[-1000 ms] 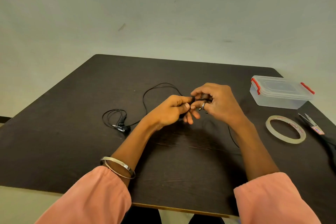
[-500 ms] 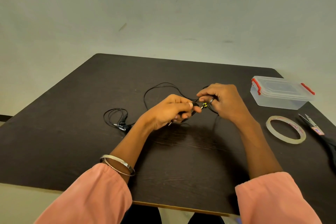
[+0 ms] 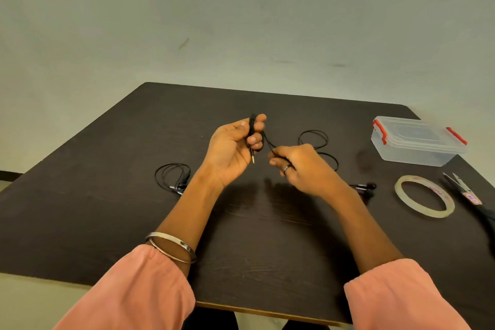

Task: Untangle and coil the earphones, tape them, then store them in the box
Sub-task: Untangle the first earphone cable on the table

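— While the left hand (image 3: 235, 147) is raised palm-up above the counter (image 3: 107, 209), what is it gripping?

— A few turns of the earphone cable (image 3: 267, 142), wound round its curled fingers. The bundle's long axis runs roughly upright, and the gold plug (image 3: 252, 159) hangs out of the bottom, pointing down toward the counter.

— And the right hand (image 3: 300, 169)?

— Lower and just to the right, knuckles up, fingers closed in a pinch on the same cable. A short stretch slants down from the left hand's fingers to that pinch.

— Where does the rest lie?

— Beyond the right hand it loops loosely on the counter, then trails back toward the wrist, where an earbud (image 3: 369, 186) rests just right of the forearm. A second, coiled pair of earphones (image 3: 172, 177) lies left of the left forearm, untouched.

— Further out?

— Far right, a clear box (image 3: 417, 142) with red clips, lid on. Nearer, a tape roll (image 3: 424, 195) lies flat, with scissors (image 3: 466, 190) beside it at the edge.
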`<state>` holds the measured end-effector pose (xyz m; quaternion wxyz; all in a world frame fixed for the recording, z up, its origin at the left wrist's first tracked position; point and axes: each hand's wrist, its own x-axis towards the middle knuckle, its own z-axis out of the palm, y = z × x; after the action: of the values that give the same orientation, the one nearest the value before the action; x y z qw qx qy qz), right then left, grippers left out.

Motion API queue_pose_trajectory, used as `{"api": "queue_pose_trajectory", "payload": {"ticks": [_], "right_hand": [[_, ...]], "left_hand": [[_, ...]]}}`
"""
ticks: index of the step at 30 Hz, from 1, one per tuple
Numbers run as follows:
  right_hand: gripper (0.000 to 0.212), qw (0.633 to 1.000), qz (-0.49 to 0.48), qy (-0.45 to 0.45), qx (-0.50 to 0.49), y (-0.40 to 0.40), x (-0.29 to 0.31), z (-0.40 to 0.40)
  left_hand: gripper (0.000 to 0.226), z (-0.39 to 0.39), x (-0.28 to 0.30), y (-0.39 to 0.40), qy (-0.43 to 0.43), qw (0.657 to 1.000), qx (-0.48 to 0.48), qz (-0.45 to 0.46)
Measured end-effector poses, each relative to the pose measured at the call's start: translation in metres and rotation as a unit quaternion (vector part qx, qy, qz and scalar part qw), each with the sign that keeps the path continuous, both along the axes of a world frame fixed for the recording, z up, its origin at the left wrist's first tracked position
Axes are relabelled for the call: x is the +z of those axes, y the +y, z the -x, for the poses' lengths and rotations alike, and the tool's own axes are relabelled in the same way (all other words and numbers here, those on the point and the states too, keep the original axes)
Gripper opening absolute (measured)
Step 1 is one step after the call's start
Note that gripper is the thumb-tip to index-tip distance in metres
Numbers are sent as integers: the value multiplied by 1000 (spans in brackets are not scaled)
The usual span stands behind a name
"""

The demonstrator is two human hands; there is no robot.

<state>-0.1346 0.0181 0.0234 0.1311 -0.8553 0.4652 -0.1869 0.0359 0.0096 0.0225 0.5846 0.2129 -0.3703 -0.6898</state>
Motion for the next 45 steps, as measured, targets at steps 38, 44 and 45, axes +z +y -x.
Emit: {"api": "queue_pose_trajectory", "payload": {"ticks": [38,44,45], "right_hand": [[19,910,-1,-414,-31,-3,18,28],[21,884,-77,-461,-14,-5,8,16],[19,881,-86,-465,-19,-5,5,12]], "left_hand": [[39,28,-10,17,-214,972,-66,74],[37,27,-7,17,-61,994,-86,6],[37,26,-7,16,-42,995,-86,-1]]}}
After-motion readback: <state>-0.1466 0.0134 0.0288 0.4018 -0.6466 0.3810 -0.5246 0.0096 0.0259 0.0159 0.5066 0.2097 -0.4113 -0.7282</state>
